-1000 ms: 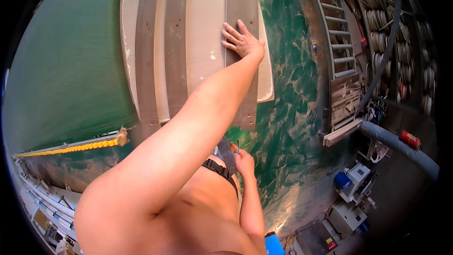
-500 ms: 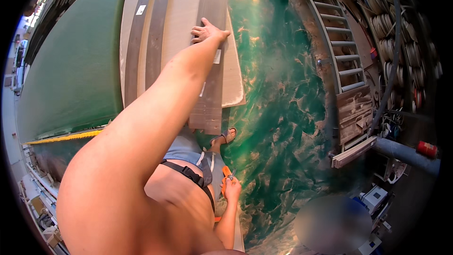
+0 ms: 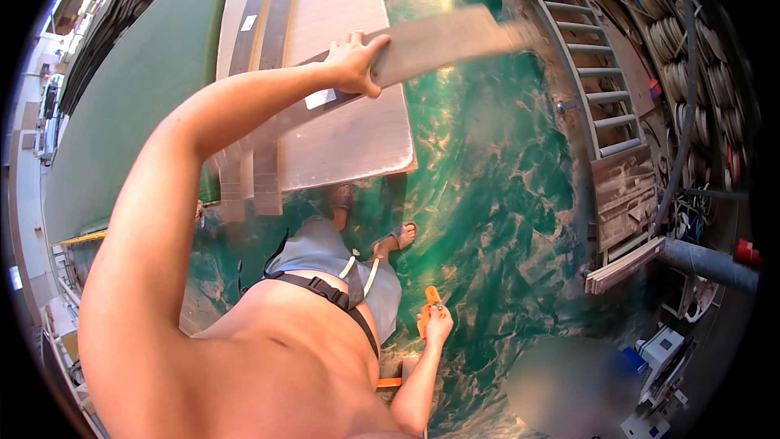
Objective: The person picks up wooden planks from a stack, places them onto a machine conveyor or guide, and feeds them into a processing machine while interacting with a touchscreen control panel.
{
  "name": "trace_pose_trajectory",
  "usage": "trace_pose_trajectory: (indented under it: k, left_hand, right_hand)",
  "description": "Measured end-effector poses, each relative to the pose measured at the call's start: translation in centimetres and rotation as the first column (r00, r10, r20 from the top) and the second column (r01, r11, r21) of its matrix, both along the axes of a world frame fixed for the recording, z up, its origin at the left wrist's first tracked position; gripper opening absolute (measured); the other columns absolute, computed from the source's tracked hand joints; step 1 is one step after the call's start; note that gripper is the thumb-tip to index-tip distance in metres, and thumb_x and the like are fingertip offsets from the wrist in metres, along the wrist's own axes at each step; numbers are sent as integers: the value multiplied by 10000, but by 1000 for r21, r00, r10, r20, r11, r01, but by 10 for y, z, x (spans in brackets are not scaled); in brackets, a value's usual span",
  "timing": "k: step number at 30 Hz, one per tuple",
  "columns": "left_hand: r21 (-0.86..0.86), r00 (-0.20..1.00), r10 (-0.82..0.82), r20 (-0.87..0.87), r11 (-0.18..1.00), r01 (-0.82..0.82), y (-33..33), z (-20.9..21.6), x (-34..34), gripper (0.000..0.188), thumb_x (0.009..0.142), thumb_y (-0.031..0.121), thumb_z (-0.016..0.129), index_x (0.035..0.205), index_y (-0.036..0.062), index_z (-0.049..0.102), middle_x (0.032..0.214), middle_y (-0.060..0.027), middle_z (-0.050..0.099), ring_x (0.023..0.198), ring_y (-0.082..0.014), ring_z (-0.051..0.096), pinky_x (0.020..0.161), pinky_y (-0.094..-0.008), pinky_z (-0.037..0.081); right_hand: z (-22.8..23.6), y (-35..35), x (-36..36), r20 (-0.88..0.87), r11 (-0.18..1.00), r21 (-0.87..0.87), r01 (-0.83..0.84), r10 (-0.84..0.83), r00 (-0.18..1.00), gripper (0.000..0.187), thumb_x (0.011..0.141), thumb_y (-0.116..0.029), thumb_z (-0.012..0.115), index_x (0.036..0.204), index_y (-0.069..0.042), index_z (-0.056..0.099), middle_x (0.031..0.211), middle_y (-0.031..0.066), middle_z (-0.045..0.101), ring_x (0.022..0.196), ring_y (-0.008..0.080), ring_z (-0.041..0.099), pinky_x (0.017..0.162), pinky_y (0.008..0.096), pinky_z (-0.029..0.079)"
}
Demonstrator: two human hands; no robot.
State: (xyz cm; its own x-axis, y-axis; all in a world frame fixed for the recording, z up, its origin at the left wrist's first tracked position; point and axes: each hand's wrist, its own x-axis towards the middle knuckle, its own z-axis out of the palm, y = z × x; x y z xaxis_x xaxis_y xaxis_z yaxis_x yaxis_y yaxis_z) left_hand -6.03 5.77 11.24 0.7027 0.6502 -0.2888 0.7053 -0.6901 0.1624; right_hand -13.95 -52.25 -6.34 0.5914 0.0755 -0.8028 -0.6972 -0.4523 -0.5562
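My left hand (image 3: 355,63) spans a long grey-brown board (image 3: 443,42), fingers over one edge and thumb at the other. The board lies slantwise above a large pale panel (image 3: 349,142), its right end blurred out over the green floor. A white label shows on it beside my wrist. Two similar narrow boards, a left one (image 3: 244,53) and a right one (image 3: 279,32), rest lengthwise on the panel, each with a white label. Low at my right side, my right hand (image 3: 439,323) is closed around a small orange tool (image 3: 430,302) with a metal part; its exact kind is unclear.
Dusty green floor (image 3: 487,195) stretches to the right of the panel. Beyond it stand a roller conveyor (image 3: 603,97) and a stack of wood pieces (image 3: 624,195). A large green surface (image 3: 138,106) lies to the left. A blurred round patch covers the lower right.
My left hand has swung the board from lengthwise to crosswise, its far end moving right over the floor. My right hand, still with the orange tool, has shifted slightly right.
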Motion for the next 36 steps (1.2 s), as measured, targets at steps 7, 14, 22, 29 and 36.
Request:
trace_pose_trajectory:
  k: [7,14,22,29,36]
  left_hand:
    - [32,485,-871,-80,484,875,15,-9,-26,1201,449,249,827,1499,261,243,1343,-251,383,1298,-391,353,1063,-522,290]
    - [-110,103,-987,-126,117,987,40,-51,-22,1334,394,278,904,1522,292,192,1445,-185,322,1385,-343,282,1171,-546,160]
    - [25,81,-955,-285,78,997,103,-71,-14,1126,626,181,797,1537,268,141,1552,-116,229,1438,-339,216,1132,-602,203]
    - [39,651,-757,-57,650,759,94,-88,-32,803,779,118,589,1508,192,261,1549,-198,217,1443,-381,177,1134,-579,204]
    - [217,887,-289,361,951,221,2,-136,-34,674,927,515,475,1418,58,408,1521,-229,277,1438,-370,192,1156,-554,108]
  right_hand:
    - [15,-7,-22,29,994,-51,101,-99,995,239,905,-80,556,1100,54,587,855,121,663,604,238,690,518,316,552]
    - [41,7,-83,-12,986,-150,77,-80,997,249,921,-110,570,1113,48,580,866,114,659,600,226,687,521,302,544]
    - [86,79,-90,78,975,-170,-146,161,984,259,927,-152,588,1117,23,612,843,74,665,689,162,682,582,276,532]
    - [126,166,-55,171,772,-314,-553,619,766,262,894,-226,594,1121,-97,624,891,176,680,800,353,679,706,408,529]
    - [130,223,-38,218,618,-378,-689,783,583,289,872,-195,563,1139,-107,631,803,242,647,780,434,630,688,491,502]
